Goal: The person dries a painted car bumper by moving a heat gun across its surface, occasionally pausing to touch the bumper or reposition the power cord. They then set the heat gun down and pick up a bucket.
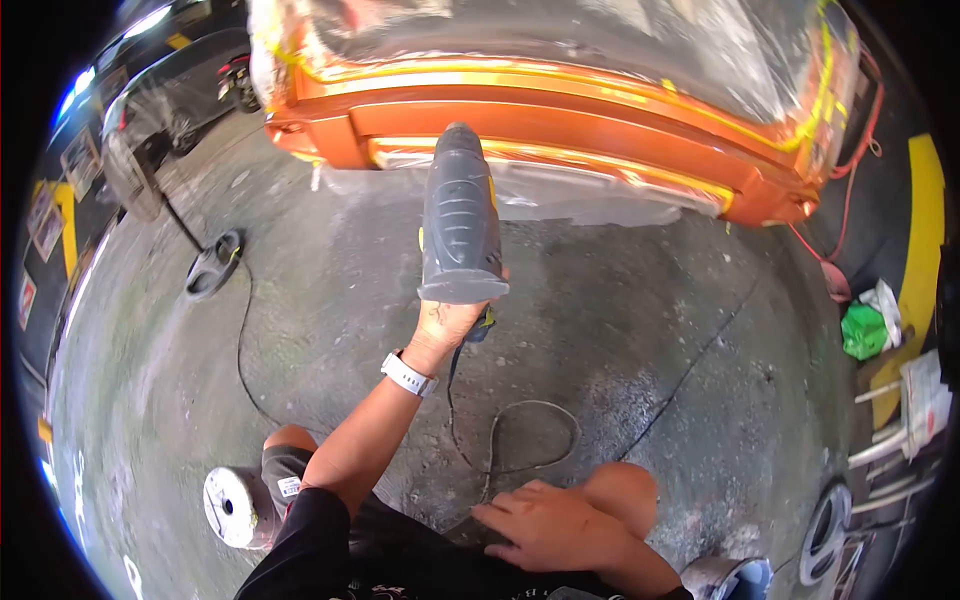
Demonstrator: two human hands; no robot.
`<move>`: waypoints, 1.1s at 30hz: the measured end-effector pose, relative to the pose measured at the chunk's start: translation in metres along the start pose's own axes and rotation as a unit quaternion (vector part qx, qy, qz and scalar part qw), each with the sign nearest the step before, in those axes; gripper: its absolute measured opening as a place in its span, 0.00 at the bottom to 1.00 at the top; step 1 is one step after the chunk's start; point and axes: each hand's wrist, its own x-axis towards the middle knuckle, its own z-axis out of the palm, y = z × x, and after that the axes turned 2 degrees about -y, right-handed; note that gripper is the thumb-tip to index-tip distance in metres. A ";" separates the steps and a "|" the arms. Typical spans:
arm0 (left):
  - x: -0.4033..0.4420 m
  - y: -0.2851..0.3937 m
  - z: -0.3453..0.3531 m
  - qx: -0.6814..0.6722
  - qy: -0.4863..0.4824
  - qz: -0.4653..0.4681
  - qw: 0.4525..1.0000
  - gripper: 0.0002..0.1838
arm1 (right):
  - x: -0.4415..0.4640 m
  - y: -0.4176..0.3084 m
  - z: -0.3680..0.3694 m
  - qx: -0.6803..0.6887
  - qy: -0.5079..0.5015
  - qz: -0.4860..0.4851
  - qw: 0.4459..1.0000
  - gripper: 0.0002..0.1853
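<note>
My left hand (447, 318) grips the handle of a grey heat gun (461, 220), mostly hidden behind the tool's body. Its nozzle points forward at the orange bumper panel (570, 128) of a vehicle; whether it touches cannot be told. Clear plastic sheeting (590, 35) and yellow masking tape (825, 70) cover the parts around the panel. The tool's dark cord (455, 425) hangs down and loops on the floor. My right hand (550, 525) lies on my right leg, fingers loosely stretched out and holding nothing.
A floor fan (130, 175) on a round base (213, 266) stands at the left. A white bucket-like container (232, 508) is by my left leg. On the right are a red hose (850, 200), a green bag (864, 331) and a white rack (905, 420). A dark car (185, 75) is behind left.
</note>
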 end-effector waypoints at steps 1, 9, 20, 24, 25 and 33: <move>0.000 0.003 0.014 0.068 -0.040 0.017 0.997 0.27 | -0.005 -0.001 -0.002 0.007 0.011 0.010 1.000 0.24; -0.003 -0.052 0.156 -0.036 -0.155 0.015 0.987 0.19 | -0.041 0.002 0.004 0.040 0.206 -0.063 0.976 0.15; -0.005 -0.094 0.329 0.117 -0.262 0.179 0.941 0.10 | -0.081 0.010 0.009 -0.007 0.355 -0.056 0.933 0.08; -0.004 -0.111 0.373 0.085 -0.305 0.104 0.943 0.11 | -0.094 0.021 0.003 -0.004 0.354 -0.060 0.933 0.07; -0.004 -0.115 0.381 0.109 -0.297 0.136 0.939 0.12 | -0.098 0.024 0.002 -0.003 0.357 -0.059 0.932 0.07; -0.002 -0.208 0.412 0.185 -0.275 0.143 0.933 0.20 | -0.113 0.040 0.004 -0.022 0.365 -0.018 0.931 0.08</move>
